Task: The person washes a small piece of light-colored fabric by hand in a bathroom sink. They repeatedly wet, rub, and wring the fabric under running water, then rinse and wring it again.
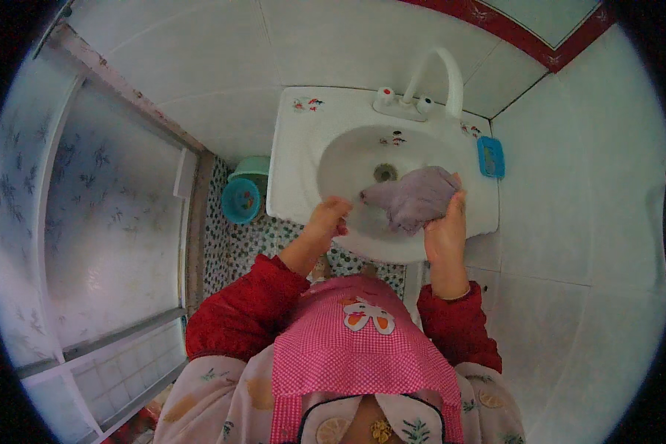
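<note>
A greyish-purple cloth (419, 197) is bunched up over the right part of the white washbasin (344, 161). My right hand (445, 225) holds it from its right side, with part of the fingers hidden behind the cloth. Over the basin's front left rim is my left hand (331, 215), apart from the cloth, its fingers curled; whether anything small is between them cannot be made out. Behind the cloth, the drain (386, 172) shows at the bowl's bottom. A white curved faucet (454, 83) with two knobs stands at the back of the basin.
A blue soap dish (490, 157) sits at the basin's right edge, by the tiled wall (555, 211). On the pebble-patterned floor at left stand a blue basin (240, 201) and a green basin (252, 166). A frosted door (116, 211) is farther left.
</note>
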The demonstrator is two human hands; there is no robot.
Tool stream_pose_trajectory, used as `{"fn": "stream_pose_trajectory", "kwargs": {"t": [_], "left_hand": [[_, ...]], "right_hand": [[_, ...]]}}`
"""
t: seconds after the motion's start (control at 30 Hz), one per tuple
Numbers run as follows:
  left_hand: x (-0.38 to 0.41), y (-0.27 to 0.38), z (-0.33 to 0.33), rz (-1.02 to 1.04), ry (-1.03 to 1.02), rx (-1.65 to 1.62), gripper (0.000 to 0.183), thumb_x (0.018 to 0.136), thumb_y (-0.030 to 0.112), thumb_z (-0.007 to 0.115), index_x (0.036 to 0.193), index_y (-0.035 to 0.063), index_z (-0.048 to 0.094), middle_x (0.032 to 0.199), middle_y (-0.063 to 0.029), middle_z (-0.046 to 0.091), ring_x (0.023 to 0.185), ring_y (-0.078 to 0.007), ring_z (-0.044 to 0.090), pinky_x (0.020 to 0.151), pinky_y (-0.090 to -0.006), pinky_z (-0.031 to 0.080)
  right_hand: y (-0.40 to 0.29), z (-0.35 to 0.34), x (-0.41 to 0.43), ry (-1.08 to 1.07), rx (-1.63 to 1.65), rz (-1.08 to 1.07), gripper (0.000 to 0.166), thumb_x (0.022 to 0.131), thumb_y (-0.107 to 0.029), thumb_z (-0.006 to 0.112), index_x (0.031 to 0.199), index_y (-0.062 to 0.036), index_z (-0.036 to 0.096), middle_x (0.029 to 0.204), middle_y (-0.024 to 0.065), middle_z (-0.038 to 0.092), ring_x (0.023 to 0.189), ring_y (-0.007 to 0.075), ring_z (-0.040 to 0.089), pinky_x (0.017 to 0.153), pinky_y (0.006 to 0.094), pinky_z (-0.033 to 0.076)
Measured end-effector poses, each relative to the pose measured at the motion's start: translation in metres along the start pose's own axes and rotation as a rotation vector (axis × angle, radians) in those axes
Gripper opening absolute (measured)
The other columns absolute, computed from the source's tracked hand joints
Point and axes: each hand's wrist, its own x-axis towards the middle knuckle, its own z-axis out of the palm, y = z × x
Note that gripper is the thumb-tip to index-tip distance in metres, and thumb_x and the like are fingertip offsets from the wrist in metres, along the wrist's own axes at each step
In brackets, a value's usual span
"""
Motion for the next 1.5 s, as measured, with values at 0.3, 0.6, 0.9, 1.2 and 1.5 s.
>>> {"fn": "stream_pose_trajectory", "kwargs": {"t": [0.3, 0.6, 0.9, 1.2, 1.5], "left_hand": [[0.064, -0.006, 0.092, -0.067, -0.237, -0.719, 0.043, 0.088, 0.05, 0.046, 0.105, 0.011, 0.053, 0.096, -0.0066, 0.057, 0.085, -0.0199, 0.055, 0.073, -0.0352, 0.048], [0.055, 0.041, 0.087, -0.184, -0.416, -0.851, 0.042, 0.082, 0.033, 0.056, 0.112, 0.0041, 0.051, 0.106, -0.0124, 0.057, 0.093, -0.0253, 0.057, 0.084, -0.0431, 0.048], [0.054, 0.052, 0.094, -0.308, -0.448, -0.571, 0.04, 0.063, 0.002, 0.052, 0.103, -0.0036, 0.054, 0.09, -0.0145, 0.062, 0.075, -0.0284, 0.062, 0.075, -0.0393, 0.053], [0.072, 0.038, 0.076, 0.028, 0.088, 0.007, 0.056, 0.071, 0.019, 0.065, 0.117, -0.0021, 0.038, 0.103, -0.0169, 0.055, 0.082, -0.0283, 0.059, 0.071, -0.0372, 0.051], [0.037, 0.02, 0.087, -0.113, 0.201, -0.406, 0.072, 0.079, 0.036, 0.064, 0.134, 0.0074, 0.029, 0.129, -0.0143, 0.038, 0.122, -0.0312, 0.035, 0.092, -0.0434, 0.041]], "right_hand": [[0.021, 0.019, -0.042, -0.003, -0.684, -0.488, 0.055, 0.095, -0.042, 0.036, 0.138, -0.0082, 0.025, 0.134, 0.0125, 0.035, 0.122, 0.0256, 0.037, 0.099, 0.0393, 0.035], [0.026, -0.101, 0.002, -0.116, -0.688, -0.072, 0.043, 0.095, -0.029, 0.04, 0.132, -0.0066, 0.039, 0.132, 0.0105, 0.036, 0.116, 0.0235, 0.04, 0.094, 0.0355, 0.037], [0.022, -0.054, 0.086, -0.231, -0.37, 0.549, 0.05, 0.088, -0.035, 0.053, 0.128, -0.0065, 0.043, 0.123, 0.0102, 0.048, 0.108, 0.0198, 0.049, 0.089, 0.034, 0.042], [0.062, -0.083, 0.103, -0.35, -0.678, 0.183, 0.031, 0.088, -0.02, 0.055, 0.111, 0.0004, 0.056, 0.099, 0.0059, 0.061, 0.084, 0.0143, 0.056, 0.073, 0.0272, 0.046], [0.032, -0.03, 0.056, -0.348, -0.527, 0.01, 0.023, 0.088, -0.021, 0.056, 0.1, -0.0016, 0.055, 0.08, 0.0032, 0.057, 0.07, 0.0114, 0.052, 0.063, 0.0251, 0.044]]}}
